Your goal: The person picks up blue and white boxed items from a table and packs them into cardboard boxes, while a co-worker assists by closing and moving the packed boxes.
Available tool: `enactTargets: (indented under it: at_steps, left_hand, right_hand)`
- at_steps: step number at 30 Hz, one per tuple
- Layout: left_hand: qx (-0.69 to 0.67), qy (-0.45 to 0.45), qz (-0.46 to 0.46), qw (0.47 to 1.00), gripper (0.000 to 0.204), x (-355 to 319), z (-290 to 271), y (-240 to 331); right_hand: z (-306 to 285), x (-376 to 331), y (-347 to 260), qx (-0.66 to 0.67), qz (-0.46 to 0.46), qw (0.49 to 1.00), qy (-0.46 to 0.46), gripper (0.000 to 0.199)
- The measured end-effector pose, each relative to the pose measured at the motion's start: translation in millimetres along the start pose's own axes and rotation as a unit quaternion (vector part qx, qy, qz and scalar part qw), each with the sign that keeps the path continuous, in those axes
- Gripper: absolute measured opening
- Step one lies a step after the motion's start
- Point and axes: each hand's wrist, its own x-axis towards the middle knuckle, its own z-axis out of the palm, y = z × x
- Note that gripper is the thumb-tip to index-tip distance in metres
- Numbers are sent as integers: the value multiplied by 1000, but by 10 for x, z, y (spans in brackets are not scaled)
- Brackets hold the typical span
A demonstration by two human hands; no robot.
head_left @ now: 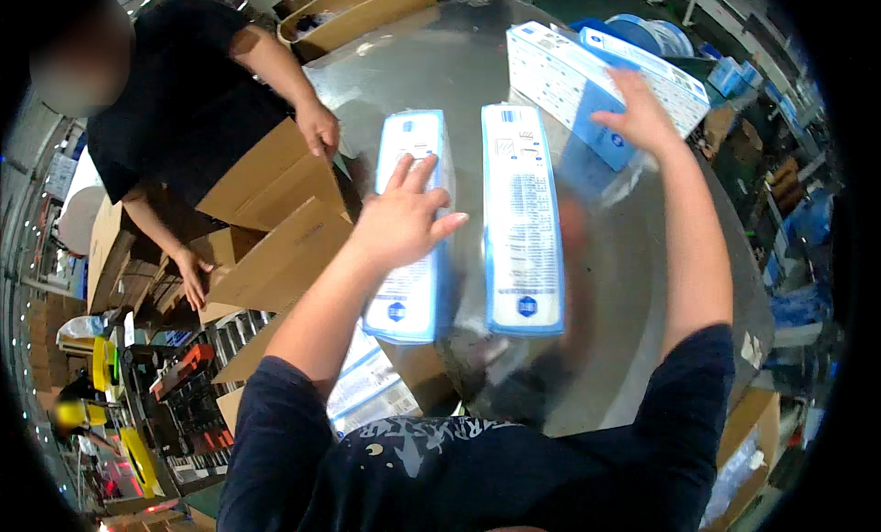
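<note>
A long white-and-blue package (404, 298) lies lengthwise on the metal table (606, 348). My left hand (396, 222) rests over its upper half, thumb and fingers apart. Just right of it, a similar package (523, 211) lies untouched, printed side up. At the far right, two more long packages sit side by side at a slant, a nearer one (555, 78) and a farther one (674, 78). My right hand (642, 117) is spread over these two, its fingers stretched out. Whether its palm presses on them is hard to tell.
At the left, a co-worker's hands (317, 128) are at an open cardboard box (284, 257). More white-and-blue packages (372, 385) lie below my left forearm. A cardboard box (367, 18) stands at the far edge, and blue rolls (647, 34) lie beyond the table.
</note>
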Motion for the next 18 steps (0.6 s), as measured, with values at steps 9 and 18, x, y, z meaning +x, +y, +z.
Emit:
enactTargets:
  at_steps: [9, 18]
  left_hand:
    - [33, 23, -129, 991, 75, 291, 182, -219]
    - [-551, -80, -286, 780, 102, -320, 118, 6]
  right_hand:
    - [384, 252, 269, -108, 185, 963, -164, 86]
    - [-392, -1694, -1132, 0, 45, 959, -281, 72]
